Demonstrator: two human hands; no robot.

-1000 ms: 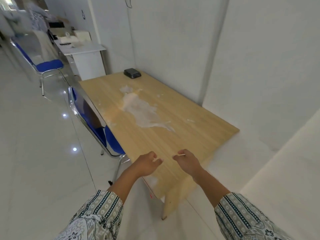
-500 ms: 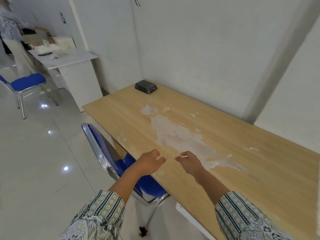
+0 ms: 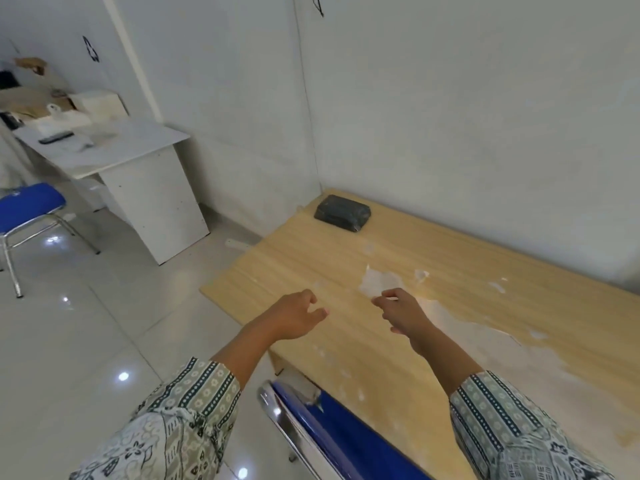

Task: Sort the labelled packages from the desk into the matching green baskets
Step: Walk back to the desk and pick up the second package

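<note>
One dark wrapped package lies at the far corner of the wooden desk, close to the white wall. My left hand hovers over the desk's near left part, fingers loosely curled and apart, holding nothing. My right hand hovers beside it to the right, fingers bent with the tips close together; nothing shows in it. Both hands are well short of the package. No green basket is in view.
A blue chair with a chrome frame stands tucked at the desk's near edge below my arms. A white desk with clutter stands at the left wall, with another blue chair beside it. Worn white patches mark the wooden top.
The view has swung left along the desk and closer to it; the dark package now looks nearer and larger. Both hands keep the same pose in front of me.
</note>
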